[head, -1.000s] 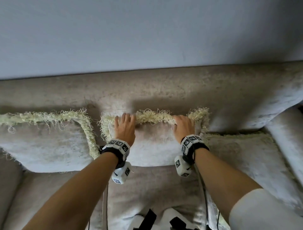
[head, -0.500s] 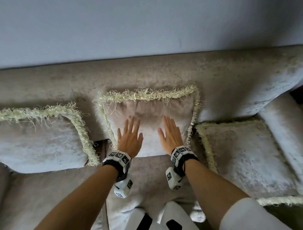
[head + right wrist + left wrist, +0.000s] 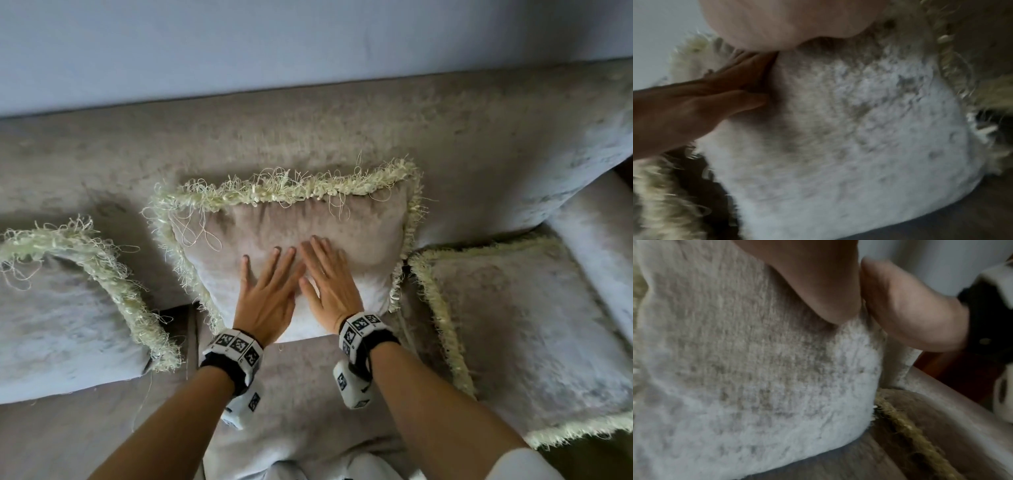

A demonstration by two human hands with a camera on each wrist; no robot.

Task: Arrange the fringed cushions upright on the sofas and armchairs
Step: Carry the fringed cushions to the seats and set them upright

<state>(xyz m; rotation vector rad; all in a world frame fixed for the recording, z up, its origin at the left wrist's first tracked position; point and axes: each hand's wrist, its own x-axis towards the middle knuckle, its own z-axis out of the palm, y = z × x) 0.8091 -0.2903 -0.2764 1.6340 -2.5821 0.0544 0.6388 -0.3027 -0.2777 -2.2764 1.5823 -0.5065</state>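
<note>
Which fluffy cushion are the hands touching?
The middle cushion, propped against the sofa back. Both hands press flat on it; the left cushion and right cushion are untouched.

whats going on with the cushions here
A person is tidying fringed cushions on a sofa. Both the left hand and the right hand lie flat, fingers straight, on the face of the middle cushion, which stands upright against the backrest. The cushion to the left also leans up against the back, while the cushion to the right seems to lie flatter on the seat and probably needs standing up next.
</note>
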